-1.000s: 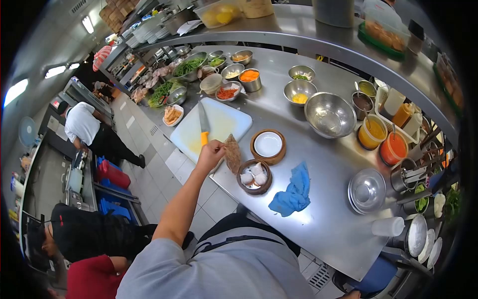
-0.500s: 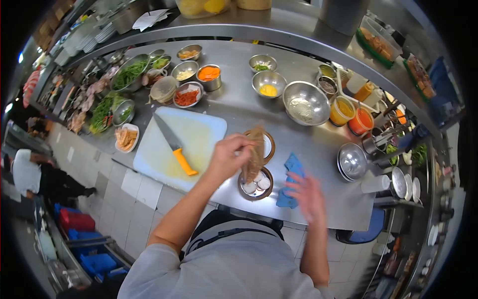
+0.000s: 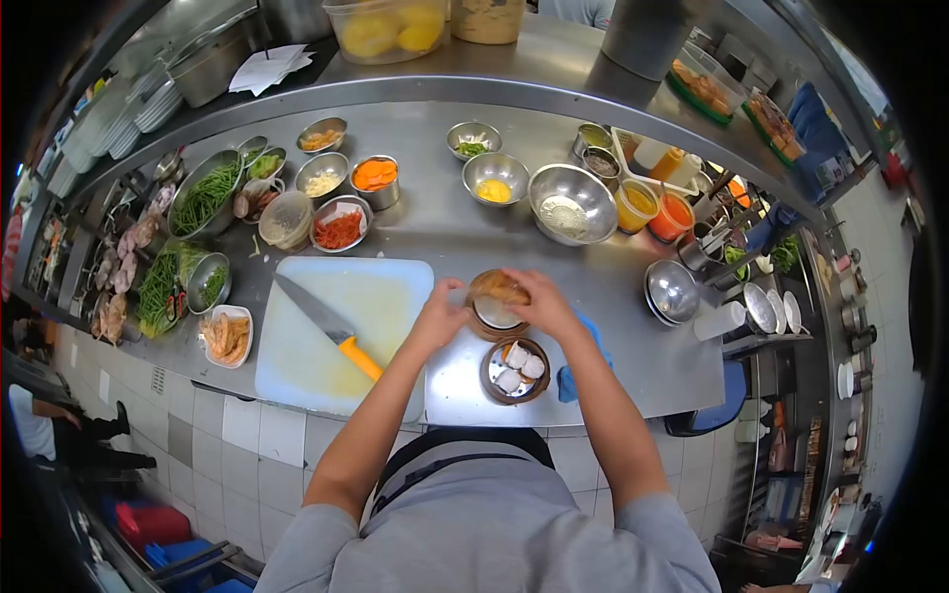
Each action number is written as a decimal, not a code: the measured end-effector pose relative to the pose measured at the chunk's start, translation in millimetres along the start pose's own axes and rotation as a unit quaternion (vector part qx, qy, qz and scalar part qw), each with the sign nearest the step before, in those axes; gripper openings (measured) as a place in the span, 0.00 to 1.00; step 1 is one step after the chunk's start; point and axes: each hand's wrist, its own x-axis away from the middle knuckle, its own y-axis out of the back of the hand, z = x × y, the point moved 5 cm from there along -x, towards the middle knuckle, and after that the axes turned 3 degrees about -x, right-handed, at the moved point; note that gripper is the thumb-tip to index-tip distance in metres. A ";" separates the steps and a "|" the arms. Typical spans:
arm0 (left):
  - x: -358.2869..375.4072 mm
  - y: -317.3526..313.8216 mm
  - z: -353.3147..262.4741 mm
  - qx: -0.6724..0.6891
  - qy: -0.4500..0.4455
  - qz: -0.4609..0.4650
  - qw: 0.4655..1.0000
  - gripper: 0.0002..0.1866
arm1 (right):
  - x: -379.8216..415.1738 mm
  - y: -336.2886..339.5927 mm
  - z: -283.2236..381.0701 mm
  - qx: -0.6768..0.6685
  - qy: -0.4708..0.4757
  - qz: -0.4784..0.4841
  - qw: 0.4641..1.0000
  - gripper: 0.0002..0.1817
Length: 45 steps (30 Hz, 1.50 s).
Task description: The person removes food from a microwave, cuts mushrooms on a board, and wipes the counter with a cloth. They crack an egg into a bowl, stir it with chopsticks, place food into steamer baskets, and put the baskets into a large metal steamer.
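My right hand (image 3: pixel 540 299) grips the right edge of a brown woven steamer lid (image 3: pixel 497 286), which is tilted over a small round bamboo steamer (image 3: pixel 483 331). Part of that steamer's pale inside shows below the lid. My left hand (image 3: pixel 441 316) is at the steamer's left side, fingers partly curled and apart, with nothing seen in it. Nearer my body, an uncovered bamboo steamer (image 3: pixel 491 386) holds several white dumplings (image 3: pixel 520 364). A crumpled blue cloth (image 3: pixel 567 383) lies partly behind my right forearm.
A white cutting board (image 3: pixel 297 371) with a yellow-handled knife (image 3: pixel 348 348) lies to the left. Bowls of vegetables (image 3: pixel 339 230), a steel mixing bowl (image 3: pixel 571 203) and sauce containers (image 3: pixel 636 206) stand farther back. An overhead shelf (image 3: pixel 554 84) crosses the far side; nested bowls (image 3: pixel 674 292) sit right.
The brown lid moved from my left hand, above the dumplings, to my right hand over the farther steamer. My right hand came in from the blue cloth. The view shifted.
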 end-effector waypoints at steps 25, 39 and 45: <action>-43.1 -23.2 39.7 -0.301 -0.041 -0.049 0.952 0.07 | -18.4 -2.1 -83.8 -0.022 -0.046 0.028 0.998 0.05; -21.7 -7.0 7.2 -0.075 -0.021 -0.137 0.987 0.13 | -24.4 38.7 -55.2 -0.198 -0.101 -0.054 0.974 0.08; -28.2 -18.4 -16.6 -0.026 -0.063 -0.081 0.994 0.20 | -66.6 15.7 11.1 -0.230 -0.111 -0.012 0.967 0.08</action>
